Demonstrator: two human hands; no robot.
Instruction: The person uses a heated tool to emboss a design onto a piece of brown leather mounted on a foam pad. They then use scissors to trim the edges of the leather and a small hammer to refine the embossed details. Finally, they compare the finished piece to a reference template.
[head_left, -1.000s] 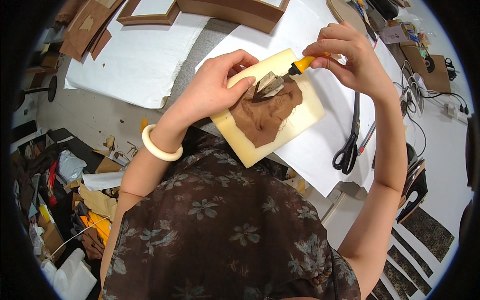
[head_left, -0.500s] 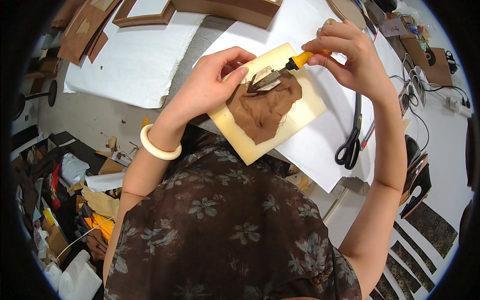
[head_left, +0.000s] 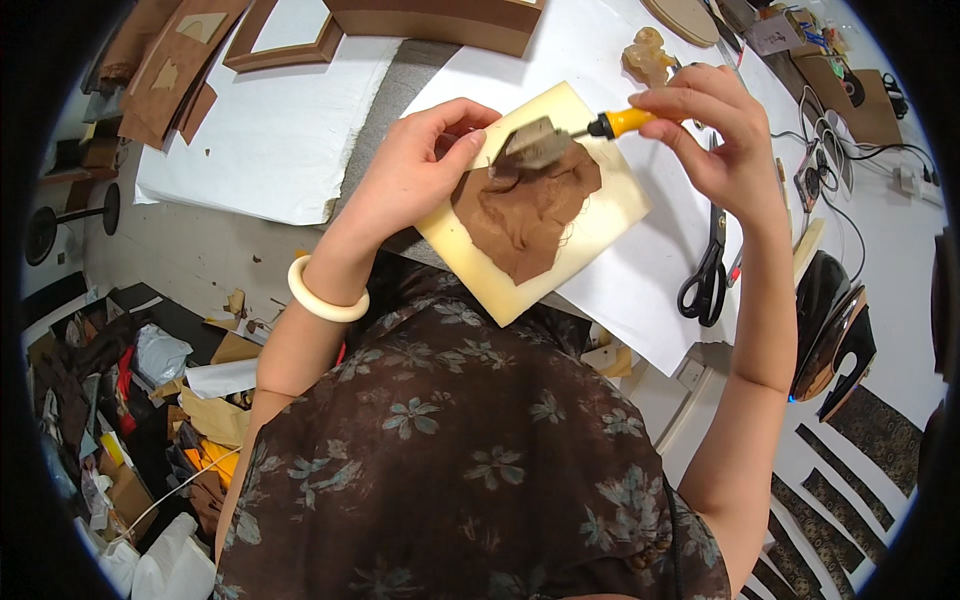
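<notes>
L hand (head_left: 415,155) at upper-L edge of pale-yellow foam-like block (head_left: 592,245): thumb over edge, fingers curled, gap betw. thumb & index; can't tell how firmly they grip, tips partly hidden. R hand (head_left: 722,130) has thumb & index clamped on yellow handle of metal-headed hand tool (head_left: 628,122), other fingers bent in.

Print: any marks on pale box (head_left: 772,36), upper R, too small to read.

Containers: brown open frame (head_left: 290,58), upper L, white showing inside; longer brown box-like piece (head_left: 440,25) just R of it. Open cardboard box (head_left: 877,125), far R, w/ round black item in it.

Tool: above upper part of block, head blurred, over upper edge of wrinkled brown sheet (head_left: 525,225); contact can't be told. Long axis runs R to L, dipping slightly; handle end R, head points L twd L thumb. Brown sheet lies on block, loose threads at its R edge. Block sits askew, one corner twd wearer's body.

Nearby: black-handled scissors (head_left: 704,290) R of block on white paper (head_left: 640,300), handles twd wearer, blades away. Translucent amber lump (head_left: 648,58) beyond R hand.
</notes>
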